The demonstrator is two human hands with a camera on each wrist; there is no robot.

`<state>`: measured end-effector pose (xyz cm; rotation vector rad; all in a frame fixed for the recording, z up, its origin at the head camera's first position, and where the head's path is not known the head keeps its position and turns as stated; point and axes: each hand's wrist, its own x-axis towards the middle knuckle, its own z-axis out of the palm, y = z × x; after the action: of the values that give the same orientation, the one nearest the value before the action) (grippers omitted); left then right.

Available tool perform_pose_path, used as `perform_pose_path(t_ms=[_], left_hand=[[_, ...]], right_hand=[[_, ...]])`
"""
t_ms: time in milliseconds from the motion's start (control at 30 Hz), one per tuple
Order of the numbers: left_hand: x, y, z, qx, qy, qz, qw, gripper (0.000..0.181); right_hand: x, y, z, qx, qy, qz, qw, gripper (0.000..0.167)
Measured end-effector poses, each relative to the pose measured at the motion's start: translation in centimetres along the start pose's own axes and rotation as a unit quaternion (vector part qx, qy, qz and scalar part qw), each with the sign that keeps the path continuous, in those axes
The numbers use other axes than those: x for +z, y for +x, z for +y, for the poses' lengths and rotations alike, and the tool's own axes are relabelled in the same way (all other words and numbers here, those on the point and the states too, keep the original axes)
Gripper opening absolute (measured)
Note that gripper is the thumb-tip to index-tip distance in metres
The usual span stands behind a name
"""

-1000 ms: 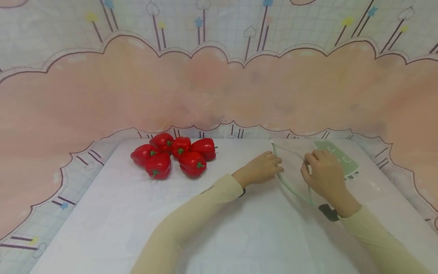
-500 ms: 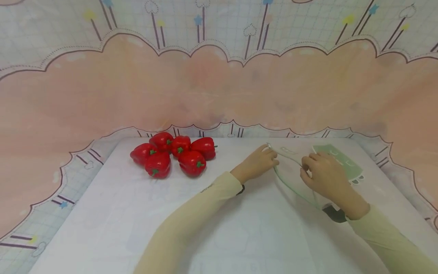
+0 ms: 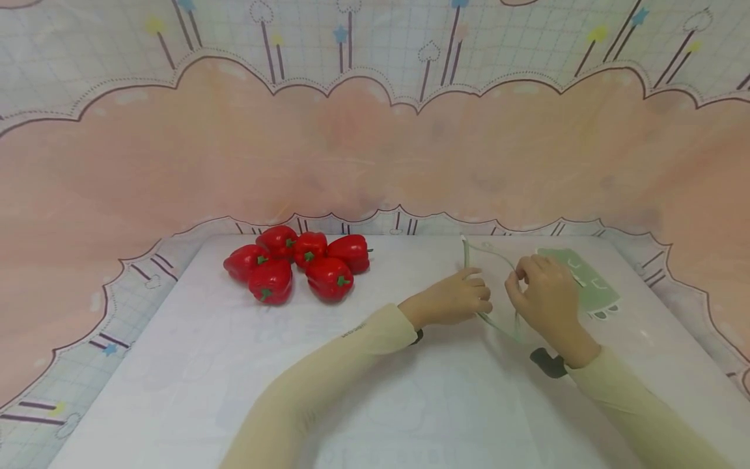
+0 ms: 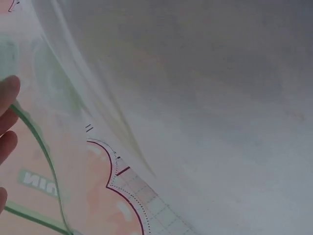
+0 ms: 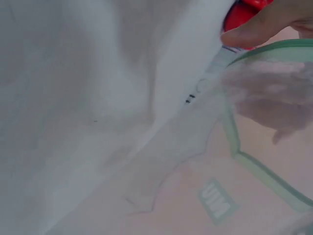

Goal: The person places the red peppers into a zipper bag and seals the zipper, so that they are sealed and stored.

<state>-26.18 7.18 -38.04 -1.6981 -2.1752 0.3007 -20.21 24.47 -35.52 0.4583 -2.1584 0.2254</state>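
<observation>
your left hand (image 3: 452,298) has slid nearer along the rim (image 3: 497,327) of the bag (image 3: 593,286), off the corner it held half a second ago toward the far edge of the desk (image 3: 410,391). its fingers are curled over that side and hold it. your right hand (image 3: 546,291) has come slightly left, thumb and forefinger narrowed in what looks like a pinch on the opposite side; the exact contact is too small to be sure of. neither of your hands is spread wide, and they stand closer together than they did.

the bag lies toward the desk's far right corner, clear film edged in green. its mouth gapes as a loop between your hands, and the loop's far corner now stands free of your fingers. for the work in hand, i judge this as a change of grip: you have the mouth by its two sides instead of by a corner, with both hands taken up by it. the film looks limp, so the opening could sag if either side is let go.

farther out, the six peppers (image 3: 310,247) have stayed put, grouped near the desk's far left corner, well apart from the bag; none shows inside it. beyond the far edge, the patterned cloth (image 3: 410,156) is unchanged.
</observation>
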Motion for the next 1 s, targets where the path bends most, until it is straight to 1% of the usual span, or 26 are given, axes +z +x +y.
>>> perform_pose_path(t_ms=[67,133,233,400,533,667,767,800,833,867,1000], left_hand=[[0.0,-0.1,0.1,0.002,0.017,-0.015,0.9998,0.019],[0.2,-0.2,0.0,0.001,0.028,-0.032,0.9991,0.020],[0.5,-0.5,-0.3,-0.004,0.038,-0.057,0.9977,0.021],[1.0,-1.1,-0.8,-0.015,0.057,-0.080,0.9951,0.019],[1.1,-1.4,-0.8,-0.022,0.063,-0.094,0.9933,0.020],[1.0,-1.5,-0.6,-0.015,0.079,-0.087,0.9930,0.020],[0.9,-1.6,-0.5,-0.008,0.092,-0.080,0.9925,0.020],[0.8,-1.6,-0.4,-0.006,0.096,-0.078,0.9923,0.020],[0.8,-1.7,-0.4,-0.006,0.099,-0.077,0.9921,0.020],[0.7,-1.7,-0.3,-0.006,0.100,-0.075,0.9921,0.019],[0.6,-1.7,-0.1,-0.007,0.103,-0.073,0.9920,0.019]], right_hand=[[0.0,0.1,-0.1,0.002,0.007,0.000,1.0000,0.015],[-0.1,0.3,-0.1,-0.009,0.010,-0.003,0.9999,0.014],[-0.7,0.6,-0.1,-0.016,0.005,-0.032,0.9993,0.011],[-1.8,1.3,0.2,-0.026,-0.017,-0.079,0.9964,0.007],[-2.2,1.8,0.3,-0.035,-0.032,-0.102,0.9936,0.012],[-2.4,2.3,0.0,-0.021,-0.030,-0.150,0.9880,0.013],[-2.4,2.6,-0.3,-0.001,-0.023,-0.193,0.9809,0.007],[-2.3,2.6,-0.4,0.004,-0.021,-0.202,0.9792,0.005],[-2.3,2.7,-0.4,0.009,-0.018,-0.208,0.9779,0.004],[-2.2,2.7,-0.5,0.014,-0.016,-0.213,0.9768,0.006],[-1.9,2.8,-0.6,0.021,-0.014,-0.219,0.9755,0.020]])
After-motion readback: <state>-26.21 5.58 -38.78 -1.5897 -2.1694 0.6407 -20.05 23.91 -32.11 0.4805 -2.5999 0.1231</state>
